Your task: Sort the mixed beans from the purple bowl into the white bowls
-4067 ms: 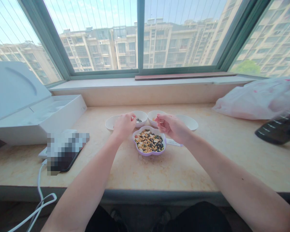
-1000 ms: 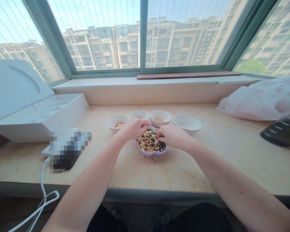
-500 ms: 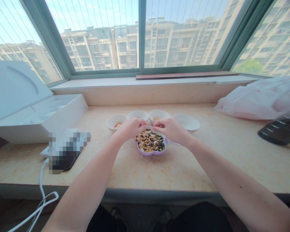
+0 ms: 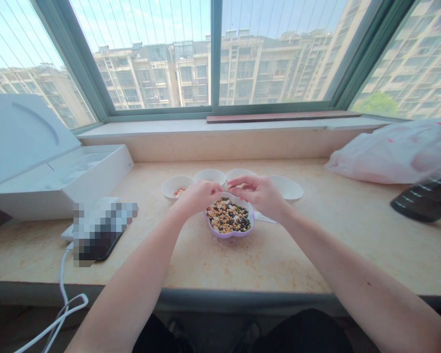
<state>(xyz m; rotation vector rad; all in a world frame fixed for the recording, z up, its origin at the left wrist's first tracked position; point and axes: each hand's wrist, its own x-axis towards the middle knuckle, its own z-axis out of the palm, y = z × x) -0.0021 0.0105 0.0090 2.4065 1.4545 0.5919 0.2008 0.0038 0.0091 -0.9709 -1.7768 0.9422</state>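
Observation:
A purple-rimmed, lobed bowl point(image 4: 230, 235) with a short handle point(image 4: 266, 218) stands in front of me. It holds mixed yellow beans, black beans and pale flat pieces. Over its far left edge, my left hand point(image 4: 202, 195) is closed with curled fingers; its fingertips hide whatever they grip. My right hand point(image 4: 259, 193) hovers above the far right edge, thumb and fingers pinched round a small dark thing that looks like a black bean point(image 4: 231, 186). Behind the hands stand several white bowls; the leftmost bowl point(image 4: 167, 188) contains some red and pale bits, and the rightmost bowl point(image 4: 292, 188) is partly covered by my right hand.
On the left are an open white box point(image 4: 95, 171), a blurred-out phone point(image 4: 110, 240) and a white cable point(image 4: 62, 274). To the right lie a plastic bag point(image 4: 382, 152) and a dark bottle point(image 4: 422, 201). A window sill point(image 4: 161, 125) runs along the back.
My right hand has lifted slightly and turned, its fingers now around a small dark thing, uncovering more of the bowl's handle. My left hand has stayed in place.

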